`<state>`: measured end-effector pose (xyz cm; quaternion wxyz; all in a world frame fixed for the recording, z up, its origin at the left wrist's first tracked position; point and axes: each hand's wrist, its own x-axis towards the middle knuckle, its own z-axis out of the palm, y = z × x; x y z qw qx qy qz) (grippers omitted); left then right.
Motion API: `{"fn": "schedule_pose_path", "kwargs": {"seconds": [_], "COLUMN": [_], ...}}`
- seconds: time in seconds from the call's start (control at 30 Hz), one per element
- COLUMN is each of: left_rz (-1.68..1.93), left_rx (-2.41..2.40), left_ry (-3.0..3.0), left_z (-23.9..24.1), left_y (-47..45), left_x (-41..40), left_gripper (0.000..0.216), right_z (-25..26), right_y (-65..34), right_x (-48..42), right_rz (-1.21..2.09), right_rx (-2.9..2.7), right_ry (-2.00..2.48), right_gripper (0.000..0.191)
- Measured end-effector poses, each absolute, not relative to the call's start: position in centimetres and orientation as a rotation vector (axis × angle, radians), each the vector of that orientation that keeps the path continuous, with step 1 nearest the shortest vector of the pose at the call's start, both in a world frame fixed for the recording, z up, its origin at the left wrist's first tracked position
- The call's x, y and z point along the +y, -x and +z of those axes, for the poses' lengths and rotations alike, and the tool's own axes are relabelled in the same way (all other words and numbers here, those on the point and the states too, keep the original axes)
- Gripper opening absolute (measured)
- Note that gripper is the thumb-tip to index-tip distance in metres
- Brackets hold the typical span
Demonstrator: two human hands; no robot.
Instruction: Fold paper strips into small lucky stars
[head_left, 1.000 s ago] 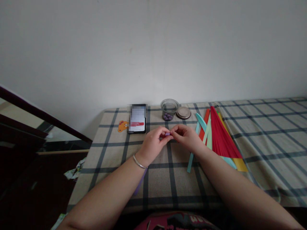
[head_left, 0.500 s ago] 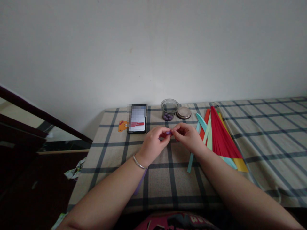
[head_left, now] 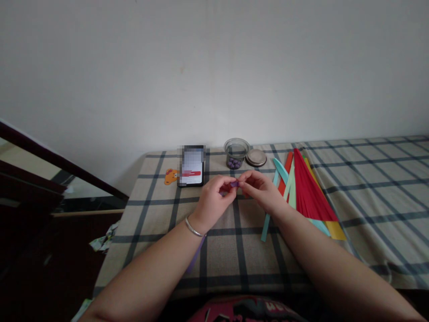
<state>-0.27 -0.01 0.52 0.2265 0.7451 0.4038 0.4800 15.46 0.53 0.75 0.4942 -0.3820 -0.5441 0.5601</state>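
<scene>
A purple paper strip (head_left: 234, 184) is pinched between both hands at the middle of the table, its end folded small. My left hand (head_left: 216, 195), with a silver bangle at the wrist, is closed on it with thumb and forefinger. From the right, my right hand (head_left: 261, 191) grips the same folded end with its fingertips. A length of purple strip (head_left: 196, 256) shows below my left forearm; whether it joins the held piece is hidden. Just beyond the hands stands a clear plastic cup (head_left: 236, 148) with several small purple pieces (head_left: 234, 163) in it.
A round lid (head_left: 256, 157) lies beside the cup. Loose paper strips in red (head_left: 311, 192), light blue (head_left: 266, 228) and other colours spread at the right. A phone (head_left: 192, 166) stands at the back left, next to a bear cutout (head_left: 170, 176). A checked cloth (head_left: 221, 264) covers the table.
My fingers have shifted slightly around the purple strip, and more of its folded end shows between them. Everything else on the table stays in place.
</scene>
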Motion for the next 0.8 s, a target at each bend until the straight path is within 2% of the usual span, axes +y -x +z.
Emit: {"fn": "schedule_pose_path", "kwargs": {"seconds": [0.37, 0.8], "left_rz": [1.302, 1.266], "left_rx": [1.084, 1.121], "left_ry": [-2.222, -2.269], "left_z": [0.52, 0.75], "left_y": [0.4, 0.33], "left_x": [-0.06, -0.2], "left_gripper": [0.02, 0.023], "right_z": [0.35, 0.52], "right_y": [-15.45, -15.22], "right_x": [0.26, 0.12], "right_rz": [1.236, 1.248], "right_rx": [-1.448, -1.441], "right_ry": [1.007, 1.026], "right_gripper": [0.013, 0.017]}}
